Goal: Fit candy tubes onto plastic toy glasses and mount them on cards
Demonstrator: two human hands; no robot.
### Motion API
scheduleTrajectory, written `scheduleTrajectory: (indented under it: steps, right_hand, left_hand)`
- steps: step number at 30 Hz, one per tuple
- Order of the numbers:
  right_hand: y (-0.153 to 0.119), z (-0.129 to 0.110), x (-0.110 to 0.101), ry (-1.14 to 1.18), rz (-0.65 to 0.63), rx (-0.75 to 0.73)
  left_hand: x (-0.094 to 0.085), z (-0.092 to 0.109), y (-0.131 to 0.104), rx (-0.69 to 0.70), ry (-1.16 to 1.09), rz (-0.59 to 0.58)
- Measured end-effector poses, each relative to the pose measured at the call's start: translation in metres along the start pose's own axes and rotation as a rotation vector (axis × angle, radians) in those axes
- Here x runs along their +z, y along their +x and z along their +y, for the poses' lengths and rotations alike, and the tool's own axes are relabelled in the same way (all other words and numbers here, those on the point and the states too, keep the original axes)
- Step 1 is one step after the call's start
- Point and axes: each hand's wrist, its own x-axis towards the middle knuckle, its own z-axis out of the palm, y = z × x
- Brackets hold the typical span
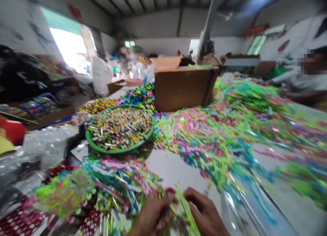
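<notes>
My left hand (152,212) is at the lower middle, its fingers closed on small coloured pieces that blur makes hard to identify. Close to its right, my right hand (205,210) curls its fingers against a yellow-green plastic strip (186,208) that hangs between the two hands. Left of my left hand lies a heap of shiny coloured strips and tubes (122,181). Beyond the hands, a round green-rimmed tray (120,150) is filled with small multicoloured pieces (122,125).
Tangled green, pink and blue strips (212,133) spread over the white table (171,167). A cardboard box (182,89) stands behind the tray. Clear plastic bags (48,144) lie at left, clear plastic sheets (255,202) at right. One person (313,77) is at right, another (24,75) at left.
</notes>
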Motion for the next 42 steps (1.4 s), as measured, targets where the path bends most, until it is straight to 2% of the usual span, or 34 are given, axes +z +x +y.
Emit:
scheduleTrajectory:
  steps: [2, 4, 8, 10, 12, 15, 17, 20, 24, 26, 27, 29, 32, 35, 37, 40, 42]
  right_hand:
    - [-0.006, -0.012, 0.013, 0.090, 0.006, -0.061]
    - [-0.007, -0.016, 0.027, 0.066, 0.119, -0.064]
    - [-0.006, -0.002, 0.039, -0.044, 0.291, 0.088]
    - [-0.013, 0.006, 0.035, -0.076, 0.338, 0.131]
    - [-0.025, 0.007, 0.026, -0.114, 0.322, 0.120]
    - [-0.048, -0.006, 0.013, -0.219, 0.119, -0.033]
    - [-0.061, -0.020, 0.014, -0.245, -0.020, -0.109]
    - [-0.069, -0.040, 0.036, -0.394, -0.267, -0.090]
    - [-0.060, -0.056, 0.078, -0.724, -0.691, 0.106]
    - [-0.055, -0.059, 0.089, -0.747, -0.804, 0.097]
    - [-0.054, -0.058, 0.089, -0.717, -0.813, 0.075]
    - [-0.052, -0.054, 0.079, -0.575, -0.735, 0.058]
    - [-0.042, -0.044, 0.051, -0.160, -0.424, 0.194]
    - [-0.025, -0.039, 0.029, 0.373, -0.114, 0.314]
    - [-0.013, -0.042, 0.023, 0.665, 0.042, 0.273]
    - [-0.001, -0.047, 0.023, 0.845, 0.159, 0.163]
    - [0.000, -0.048, 0.024, 0.852, 0.158, 0.106]
  left_hand:
    - [0.005, -0.001, -0.011, -0.032, 0.003, -0.092]
    - [0.009, 0.000, -0.012, -0.032, -0.043, -0.124]
    - [0.014, -0.006, -0.008, 0.033, -0.147, -0.005]
    - [0.011, -0.005, -0.009, 0.048, -0.165, 0.051]
    - [0.003, 0.003, -0.015, 0.053, -0.151, 0.048]
    - [-0.013, 0.024, -0.030, 0.108, -0.073, 0.007]
    - [-0.022, 0.036, -0.038, 0.198, -0.014, 0.023]
    - [-0.031, 0.042, -0.045, 0.303, 0.034, 0.073]
    - [-0.039, 0.037, -0.046, 0.267, 0.040, 0.091]
    - [-0.045, 0.034, -0.049, 0.245, 0.047, 0.104]
    - [-0.049, 0.033, -0.050, 0.244, 0.057, 0.118]
    - [-0.056, 0.030, -0.054, 0.246, 0.082, 0.151]
    - [-0.060, 0.025, -0.057, 0.221, 0.101, 0.177]
    - [-0.049, 0.017, -0.053, 0.152, 0.085, 0.133]
    - [-0.036, 0.013, -0.050, 0.104, 0.111, 0.077]
    - [-0.015, 0.011, -0.048, 0.077, 0.209, 0.014]
    - [-0.004, 0.012, -0.048, 0.088, 0.266, 0.001]
